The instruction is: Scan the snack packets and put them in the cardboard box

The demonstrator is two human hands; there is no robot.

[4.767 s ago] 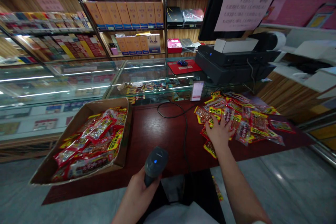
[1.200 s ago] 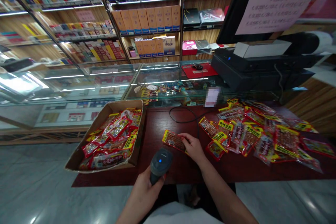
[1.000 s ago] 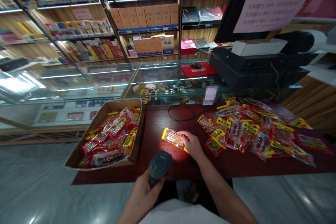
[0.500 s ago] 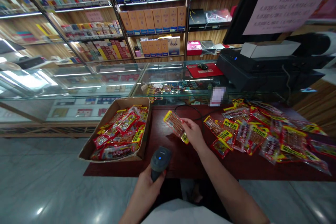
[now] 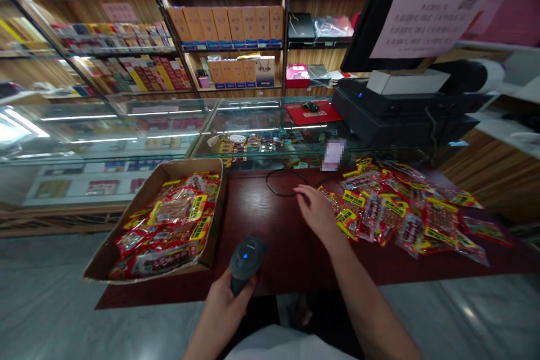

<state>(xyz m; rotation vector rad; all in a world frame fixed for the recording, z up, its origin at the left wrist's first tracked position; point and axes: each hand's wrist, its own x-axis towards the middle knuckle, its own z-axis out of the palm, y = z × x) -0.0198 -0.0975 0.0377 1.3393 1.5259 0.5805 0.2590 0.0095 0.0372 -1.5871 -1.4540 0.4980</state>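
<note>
My left hand (image 5: 223, 309) is wrapped round the handle of a dark barcode scanner (image 5: 248, 253) with a small blue light on top. The scanner is held above the front of the dark red table (image 5: 274, 225). My right hand (image 5: 316, 211) holds nothing; its fingers stretch leftward, slightly apart, beside a loose pile of snack packets (image 5: 392, 214). To the left, a cardboard box (image 5: 219, 216) holds many more red and yellow packets. One flat snack packet (image 5: 179, 209) with brown sticks inside lies on top of those.
Behind the table runs a glass display counter (image 5: 164, 124). On it are a red mat (image 5: 295, 115) with a mouse, and a monitor (image 5: 371, 22) with a paper sheet above a black cash drawer (image 5: 388, 107). A black cable (image 5: 270, 185) curls on the table.
My right hand has let go of the snack packet, and a similar one now tops the box's contents. The left hand still grips the scanner. The view has shifted a little to the right.
</note>
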